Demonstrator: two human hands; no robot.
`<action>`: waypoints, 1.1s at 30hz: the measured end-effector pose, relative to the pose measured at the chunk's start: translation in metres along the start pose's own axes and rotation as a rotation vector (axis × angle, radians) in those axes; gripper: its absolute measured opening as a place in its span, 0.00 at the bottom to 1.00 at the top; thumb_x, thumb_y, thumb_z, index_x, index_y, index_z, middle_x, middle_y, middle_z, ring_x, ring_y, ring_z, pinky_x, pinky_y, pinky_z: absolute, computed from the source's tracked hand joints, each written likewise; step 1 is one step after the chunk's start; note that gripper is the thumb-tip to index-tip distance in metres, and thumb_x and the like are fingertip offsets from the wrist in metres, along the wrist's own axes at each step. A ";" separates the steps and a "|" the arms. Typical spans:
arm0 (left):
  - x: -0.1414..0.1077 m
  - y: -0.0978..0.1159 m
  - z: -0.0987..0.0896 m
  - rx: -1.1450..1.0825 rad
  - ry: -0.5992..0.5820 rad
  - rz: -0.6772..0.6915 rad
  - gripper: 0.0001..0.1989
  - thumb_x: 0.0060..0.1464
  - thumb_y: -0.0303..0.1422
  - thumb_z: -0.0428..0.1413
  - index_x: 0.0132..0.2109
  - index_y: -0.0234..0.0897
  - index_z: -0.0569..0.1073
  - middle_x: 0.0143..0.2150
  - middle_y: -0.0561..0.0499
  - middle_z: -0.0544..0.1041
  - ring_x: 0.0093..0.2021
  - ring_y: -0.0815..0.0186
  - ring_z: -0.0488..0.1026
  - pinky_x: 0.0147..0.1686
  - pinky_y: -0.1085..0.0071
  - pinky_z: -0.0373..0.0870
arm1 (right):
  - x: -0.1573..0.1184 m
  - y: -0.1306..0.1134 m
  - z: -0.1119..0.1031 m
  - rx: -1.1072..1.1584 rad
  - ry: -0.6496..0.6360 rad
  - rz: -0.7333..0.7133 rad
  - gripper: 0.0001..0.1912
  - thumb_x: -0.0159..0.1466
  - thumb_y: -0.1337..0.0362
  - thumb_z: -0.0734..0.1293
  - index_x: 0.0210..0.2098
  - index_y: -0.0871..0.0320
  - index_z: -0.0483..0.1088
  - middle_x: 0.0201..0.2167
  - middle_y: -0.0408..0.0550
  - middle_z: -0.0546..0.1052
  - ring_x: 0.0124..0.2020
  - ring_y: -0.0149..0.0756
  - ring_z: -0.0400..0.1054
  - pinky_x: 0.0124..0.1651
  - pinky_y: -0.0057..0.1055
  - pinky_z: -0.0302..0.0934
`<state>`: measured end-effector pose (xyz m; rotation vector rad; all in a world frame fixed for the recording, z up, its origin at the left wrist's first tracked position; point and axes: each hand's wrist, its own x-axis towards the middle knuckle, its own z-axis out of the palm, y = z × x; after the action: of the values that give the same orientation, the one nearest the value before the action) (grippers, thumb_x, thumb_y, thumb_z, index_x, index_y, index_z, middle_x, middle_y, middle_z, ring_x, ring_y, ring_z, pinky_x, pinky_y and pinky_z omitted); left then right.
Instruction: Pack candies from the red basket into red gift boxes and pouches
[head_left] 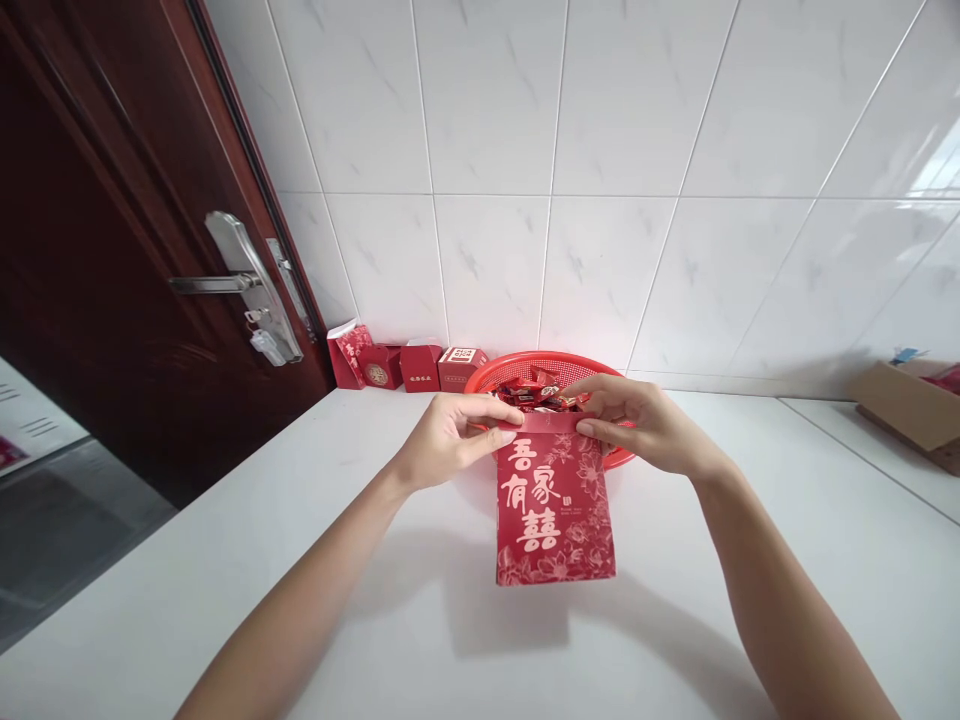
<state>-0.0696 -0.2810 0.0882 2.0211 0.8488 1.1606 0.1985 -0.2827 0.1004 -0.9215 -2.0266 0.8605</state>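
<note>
A red paper bag (555, 510) with pale characters and flower prints hangs above the white table, its flat face toward me. My left hand (457, 435) pinches the top left corner of the bag between thumb and fingers. At the top right corner, my right hand (645, 420) grips the same folded strip along the upper edge. Behind the bag is a red plastic basket (510, 366) holding small wrapped sweets (541, 385); the bag and my hands cover part of it.
Several small red boxes (421, 367) line the tiled wall behind the white table (315, 500). A brown cardboard box (909, 403) sits at the far right. The dark red door (112, 200) with a metal handle stands at the left.
</note>
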 end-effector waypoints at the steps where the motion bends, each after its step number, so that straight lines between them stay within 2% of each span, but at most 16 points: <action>1: 0.000 0.001 -0.001 -0.008 -0.016 0.000 0.09 0.52 0.34 0.63 0.39 0.36 0.84 0.40 0.45 0.85 0.40 0.59 0.81 0.39 0.66 0.81 | 0.000 0.000 0.001 0.006 -0.005 0.019 0.18 0.65 0.56 0.71 0.52 0.57 0.75 0.30 0.45 0.79 0.31 0.37 0.76 0.31 0.34 0.75; 5: -0.001 0.002 -0.003 -0.029 -0.063 -0.007 0.10 0.51 0.34 0.64 0.40 0.36 0.84 0.42 0.44 0.85 0.41 0.58 0.81 0.38 0.67 0.81 | 0.001 -0.002 0.001 0.024 -0.024 0.042 0.14 0.65 0.55 0.71 0.44 0.58 0.78 0.35 0.49 0.81 0.35 0.40 0.78 0.35 0.36 0.76; 8: -0.001 0.001 0.000 -0.007 -0.026 -0.041 0.12 0.53 0.36 0.64 0.43 0.35 0.83 0.42 0.45 0.85 0.38 0.61 0.81 0.39 0.68 0.81 | 0.000 -0.004 0.000 0.007 -0.043 0.039 0.12 0.65 0.56 0.71 0.40 0.59 0.79 0.33 0.49 0.82 0.34 0.39 0.77 0.36 0.35 0.76; 12: -0.002 -0.003 0.004 0.021 0.020 -0.027 0.16 0.54 0.35 0.64 0.49 0.36 0.81 0.47 0.46 0.84 0.36 0.64 0.80 0.38 0.68 0.81 | -0.001 -0.005 -0.001 0.026 -0.084 0.054 0.12 0.65 0.56 0.71 0.40 0.59 0.79 0.33 0.48 0.82 0.33 0.37 0.77 0.37 0.34 0.76; 19: -0.003 -0.003 0.007 0.058 0.031 0.006 0.14 0.55 0.34 0.63 0.48 0.36 0.81 0.48 0.45 0.84 0.44 0.60 0.81 0.44 0.67 0.81 | -0.001 -0.007 -0.002 -0.022 -0.143 0.017 0.13 0.67 0.55 0.69 0.37 0.60 0.77 0.32 0.48 0.80 0.32 0.34 0.75 0.37 0.33 0.74; 24: -0.004 -0.002 0.010 0.034 0.011 0.003 0.15 0.56 0.35 0.63 0.49 0.36 0.80 0.49 0.45 0.84 0.44 0.61 0.81 0.43 0.68 0.81 | -0.006 -0.009 -0.003 -0.099 -0.124 -0.029 0.13 0.69 0.56 0.67 0.36 0.60 0.76 0.30 0.48 0.79 0.29 0.33 0.73 0.31 0.30 0.71; 26: -0.004 -0.003 0.011 0.015 -0.055 -0.007 0.18 0.57 0.37 0.63 0.53 0.37 0.79 0.51 0.45 0.83 0.45 0.61 0.81 0.45 0.67 0.81 | -0.014 -0.008 -0.011 -0.113 -0.126 -0.035 0.15 0.69 0.54 0.67 0.35 0.59 0.76 0.29 0.47 0.78 0.27 0.31 0.71 0.29 0.29 0.70; 29: -0.005 -0.004 0.010 0.029 -0.149 -0.001 0.22 0.59 0.39 0.63 0.58 0.39 0.76 0.52 0.46 0.82 0.48 0.61 0.81 0.51 0.65 0.79 | -0.036 0.001 -0.039 -0.155 -0.084 0.028 0.17 0.67 0.50 0.68 0.34 0.59 0.76 0.27 0.47 0.78 0.24 0.31 0.70 0.27 0.28 0.68; 31: -0.004 -0.006 0.008 0.053 -0.176 -0.003 0.19 0.60 0.39 0.63 0.56 0.39 0.77 0.51 0.47 0.82 0.48 0.61 0.81 0.53 0.65 0.79 | -0.059 0.010 -0.065 -0.208 0.014 0.144 0.19 0.65 0.47 0.70 0.33 0.59 0.77 0.27 0.49 0.78 0.25 0.32 0.71 0.28 0.29 0.68; 33: -0.002 -0.007 0.007 0.074 -0.195 -0.008 0.16 0.61 0.39 0.61 0.53 0.39 0.78 0.50 0.47 0.82 0.47 0.62 0.81 0.51 0.67 0.79 | -0.086 0.022 -0.092 -0.255 0.205 0.268 0.19 0.62 0.48 0.72 0.32 0.60 0.78 0.26 0.50 0.78 0.25 0.32 0.70 0.28 0.29 0.66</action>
<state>-0.0656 -0.2804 0.0787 2.1481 0.8109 0.9217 0.3214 -0.3168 0.0997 -1.3892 -1.8877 0.6226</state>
